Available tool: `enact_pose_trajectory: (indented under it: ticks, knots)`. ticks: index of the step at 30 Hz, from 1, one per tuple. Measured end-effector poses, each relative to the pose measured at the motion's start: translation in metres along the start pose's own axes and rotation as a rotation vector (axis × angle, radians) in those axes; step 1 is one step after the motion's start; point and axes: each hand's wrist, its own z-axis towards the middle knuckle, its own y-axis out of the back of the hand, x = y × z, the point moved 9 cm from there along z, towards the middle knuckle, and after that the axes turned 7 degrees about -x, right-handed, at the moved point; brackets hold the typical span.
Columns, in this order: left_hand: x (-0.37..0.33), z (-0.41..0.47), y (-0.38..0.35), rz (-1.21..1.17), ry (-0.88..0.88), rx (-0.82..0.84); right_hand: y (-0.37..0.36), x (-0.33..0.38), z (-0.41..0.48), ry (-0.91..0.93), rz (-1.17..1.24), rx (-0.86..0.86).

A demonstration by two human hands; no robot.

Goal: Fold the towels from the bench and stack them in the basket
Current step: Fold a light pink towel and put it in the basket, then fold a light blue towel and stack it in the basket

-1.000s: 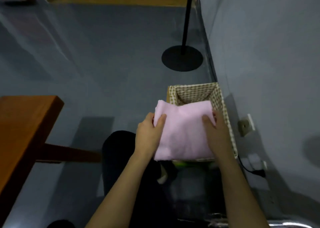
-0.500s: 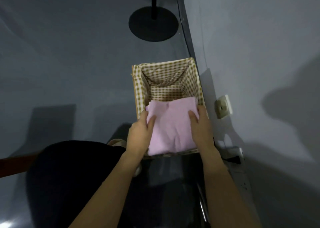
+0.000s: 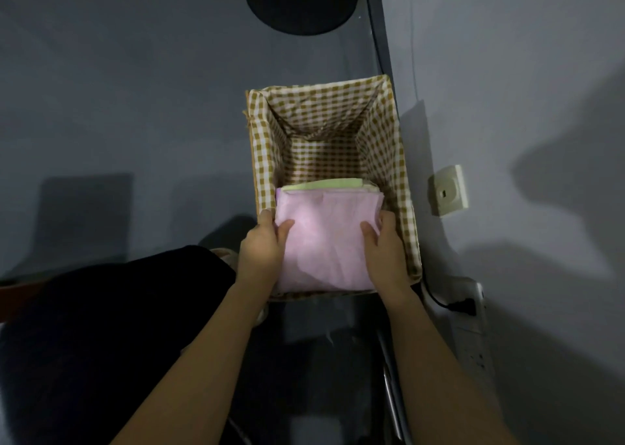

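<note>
From my remote seat I see the left hand and the right hand each gripping one side of a folded pale pink towel, thumbs lying on top while the fingers curl under its edges, out of my sight. The towel sits in the near half of the rectangular wicker basket with a tan-and-white gingham lining, on top of a folded light green towel of which only a thin far strip shows (whatever lies deeper in the stack is covered). The basket's near wall is mostly hidden by the pink cloth and both wrists.

The basket stands on the grey floor, just beside the grey wall. A round black stand base is cut off by the top edge. On the wall I make out a cream socket plate, with no marking I can read. A black plug and cable go into a white power strip, dim and partly in shadow. The dark clothed knee fills the lower left, nearly featureless in this light. No writing is legible anywhere.
</note>
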Motion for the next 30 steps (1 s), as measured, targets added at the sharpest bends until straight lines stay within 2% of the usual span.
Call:
enact_pose_trajectory:
  ticks: [5, 10, 14, 18, 21, 25, 30]
  knots:
    - [0.004, 0.002, -0.001, -0.023, 0.046, -0.001, 0.004, 0.016, 0.011, 0.074, -0.014, -0.052]
    - [0.009, 0.001, -0.003, 0.039, 0.039, 0.039, -0.001, -0.004, 0.007, -0.023, -0.151, -0.028]
    - [0.004, 0.000, 0.002, 0.162, 0.014, 0.074, 0.012, 0.009, 0.012, 0.009, -0.235, -0.120]
    - [-0.014, -0.003, 0.021, 0.318, -0.100, 0.036, 0.026, 0.044, 0.008, 0.160, -0.353, -0.181]
    - [-0.029, -0.008, 0.042, 0.392, -0.188, 0.031, 0.024, 0.073, -0.006, 0.260, -0.366, -0.127]
    - [-0.036, -0.021, 0.080, 0.366, -0.291, 0.061, 0.007, 0.120, -0.039, 0.424, -0.381, -0.033]
    - [-0.006, -0.046, 0.158, 0.399, -0.274, -0.028, -0.027, 0.193, -0.095, 0.636, -0.337, 0.067]
